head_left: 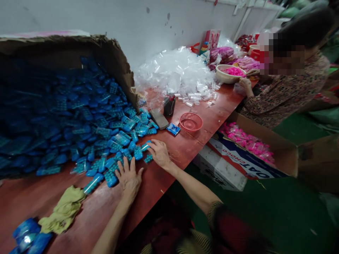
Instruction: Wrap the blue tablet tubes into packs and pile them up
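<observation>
A large heap of small clear packs with blue ends and blue beads inside (pixel 87 120) spills out onto the red table. My left hand (pixel 129 178) lies spread at the front edge of the heap, its fingertips against the nearest packs. To its right, my right hand (pixel 160 153) is open with the fingers slightly bent, touching packs at the heap's right end. Neither hand grips a pack that I can see. One pack (pixel 94 183) lies at the near edge of the heap, beside a crumpled yellow-green cloth (pixel 65 210).
A torn cardboard box (pixel 120 58) stands behind the heap. Along the table (pixel 185 148) are a phone (pixel 159 119), a dark bottle (pixel 169 105), a red basket (pixel 191 122) and clear plastic pieces (pixel 177 70). Another person sits at right by a box of pink pieces (pixel 249 143).
</observation>
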### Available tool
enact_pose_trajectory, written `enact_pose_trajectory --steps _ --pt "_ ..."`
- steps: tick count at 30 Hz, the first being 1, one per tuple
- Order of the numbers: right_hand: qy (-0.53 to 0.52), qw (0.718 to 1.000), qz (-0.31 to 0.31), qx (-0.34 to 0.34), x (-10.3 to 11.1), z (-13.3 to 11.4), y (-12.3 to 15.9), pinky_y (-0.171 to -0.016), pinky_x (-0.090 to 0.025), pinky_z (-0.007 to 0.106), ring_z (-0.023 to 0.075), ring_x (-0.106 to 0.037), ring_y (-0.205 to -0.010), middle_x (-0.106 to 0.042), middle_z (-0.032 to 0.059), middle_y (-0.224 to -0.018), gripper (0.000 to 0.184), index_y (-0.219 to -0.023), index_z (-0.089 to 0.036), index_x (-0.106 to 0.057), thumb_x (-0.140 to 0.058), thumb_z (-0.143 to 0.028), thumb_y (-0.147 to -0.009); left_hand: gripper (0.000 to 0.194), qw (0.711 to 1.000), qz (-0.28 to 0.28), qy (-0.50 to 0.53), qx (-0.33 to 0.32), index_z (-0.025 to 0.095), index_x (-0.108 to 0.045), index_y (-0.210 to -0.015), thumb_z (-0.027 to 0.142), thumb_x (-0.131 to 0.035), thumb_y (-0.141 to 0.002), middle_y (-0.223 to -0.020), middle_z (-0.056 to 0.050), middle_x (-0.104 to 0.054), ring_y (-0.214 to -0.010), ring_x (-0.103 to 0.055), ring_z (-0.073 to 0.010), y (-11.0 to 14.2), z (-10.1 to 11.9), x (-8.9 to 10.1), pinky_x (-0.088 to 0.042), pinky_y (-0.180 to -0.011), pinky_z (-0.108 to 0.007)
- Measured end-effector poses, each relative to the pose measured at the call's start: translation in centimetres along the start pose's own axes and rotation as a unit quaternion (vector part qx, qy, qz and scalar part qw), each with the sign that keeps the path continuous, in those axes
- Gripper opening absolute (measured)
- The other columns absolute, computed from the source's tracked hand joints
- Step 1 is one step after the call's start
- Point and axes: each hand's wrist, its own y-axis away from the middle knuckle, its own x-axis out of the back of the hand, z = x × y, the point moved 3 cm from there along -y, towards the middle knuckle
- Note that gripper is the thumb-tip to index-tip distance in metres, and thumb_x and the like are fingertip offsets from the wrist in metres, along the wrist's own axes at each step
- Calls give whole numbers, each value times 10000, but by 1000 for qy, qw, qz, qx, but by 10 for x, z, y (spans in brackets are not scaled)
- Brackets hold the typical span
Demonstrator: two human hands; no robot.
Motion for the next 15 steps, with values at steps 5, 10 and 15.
enact_pose_trajectory --steps 5,10,15 --pt "44 989 105 -91 40 56 -27 -875 -378 402 252 -494 -1039 -575 145 -1160 309 -1180 -166 -583 -413 -218 -927 532 999 38 -28 6 79 -509 -1302 384 -453 -870 -1436 -252 -361 -1378 -191 -415 3 -2 -3 -228 -1030 -639" --pt "50 976 155 -143 47 88 -44 -863 -329 455 292 -460 -1063 -548 222 -1131 291 -1133 -125 -586 -436 -106 -884 505 997 45 -61 -17 80 -524 -1287 364 -441 -878 -1419 -244 -392 -1384 -188 -406 3 -2 -6 -247 -1031 -624" --pt "39 979 147 -139 44 93 -45 -835 -355 467 320 -478 -1042 -556 226 -1125 330 -1120 -156 -599 -566 -78 -802 464 996 38 -84 -11 92 -555 -1257 328 -425 -879 -1406 -233 -417 -1390 -191 -384 3 -7 -11 -257 -1040 -603"
